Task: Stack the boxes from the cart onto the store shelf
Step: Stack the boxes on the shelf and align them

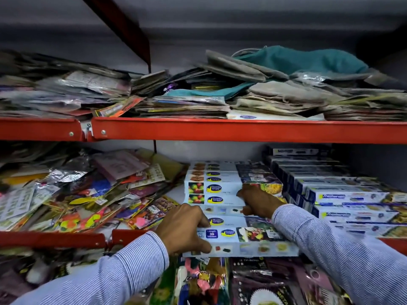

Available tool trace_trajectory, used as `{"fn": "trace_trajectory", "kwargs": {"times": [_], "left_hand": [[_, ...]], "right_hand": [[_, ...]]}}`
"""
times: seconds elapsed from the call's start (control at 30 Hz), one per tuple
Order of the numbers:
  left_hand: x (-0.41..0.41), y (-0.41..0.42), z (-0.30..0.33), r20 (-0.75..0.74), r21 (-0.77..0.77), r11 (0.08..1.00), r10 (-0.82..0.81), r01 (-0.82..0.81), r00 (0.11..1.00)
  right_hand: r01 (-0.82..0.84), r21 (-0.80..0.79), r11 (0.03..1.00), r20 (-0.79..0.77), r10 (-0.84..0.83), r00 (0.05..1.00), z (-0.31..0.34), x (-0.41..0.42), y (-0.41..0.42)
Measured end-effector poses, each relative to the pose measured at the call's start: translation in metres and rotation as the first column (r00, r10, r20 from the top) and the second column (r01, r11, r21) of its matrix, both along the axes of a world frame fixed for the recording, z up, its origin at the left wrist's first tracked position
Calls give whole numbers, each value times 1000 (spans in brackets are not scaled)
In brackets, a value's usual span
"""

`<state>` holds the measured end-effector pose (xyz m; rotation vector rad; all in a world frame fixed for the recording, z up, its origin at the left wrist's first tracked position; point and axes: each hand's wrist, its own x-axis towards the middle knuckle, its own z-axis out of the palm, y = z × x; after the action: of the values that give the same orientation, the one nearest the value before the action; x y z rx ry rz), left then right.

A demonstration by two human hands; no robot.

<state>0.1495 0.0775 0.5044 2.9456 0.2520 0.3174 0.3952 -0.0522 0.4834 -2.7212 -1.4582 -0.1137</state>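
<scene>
Several long light-blue wrap boxes (pixel 214 188) with fruit pictures lie stacked on the middle red shelf (pixel 52 238). My left hand (pixel 184 228) grips the left end of the front boxes (pixel 248 237) at the shelf's edge, thumb underneath. My right hand (pixel 258 202) rests on the stack farther back, fingers curled over the front edge of an upper box. Both arms wear blue striped sleeves. The cart is not in view.
Dark blue-and-white boxes (pixel 343 195) are stacked to the right of the stack. Loose colourful packets (pixel 88 194) are heaped on the left. The upper red shelf (pixel 220 130) holds flat packets and folded cloth (pixel 293 62). More packets (pixel 220 282) hang below.
</scene>
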Motion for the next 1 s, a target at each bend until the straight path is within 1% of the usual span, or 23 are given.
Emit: {"fn": "trace_trajectory", "kwargs": {"times": [0.13, 0.23, 0.5, 0.57, 0.77, 0.87, 1.0], "left_hand": [[5, 0, 4, -2, 3, 1000, 13, -13, 1000], [10, -2, 6, 4, 9, 1000, 18, -18, 1000], [33, -2, 4, 5, 10, 1000, 20, -20, 1000], [42, 1, 4, 18, 21, 1000, 20, -21, 1000], [74, 10, -1, 62, 52, 998, 42, -45, 997], [84, 14, -10, 94, 64, 996, 53, -59, 994], [87, 13, -21, 141, 86, 994, 55, -67, 989]], "right_hand": [[-20, 107, 994, -1, 21, 1000, 10, -6, -3], [-47, 131, 990, 5, 47, 999, 10, -6, -6], [-92, 221, 971, -95, 115, 989, 9, -5, -14], [-90, 217, 972, -124, 119, 985, 11, -4, -16], [-87, 141, 986, -157, 109, 982, 28, -3, -20], [-75, 148, 986, -176, 101, 979, 23, -1, -21], [-39, 204, 978, -182, 77, 980, 10, -2, -24]]}}
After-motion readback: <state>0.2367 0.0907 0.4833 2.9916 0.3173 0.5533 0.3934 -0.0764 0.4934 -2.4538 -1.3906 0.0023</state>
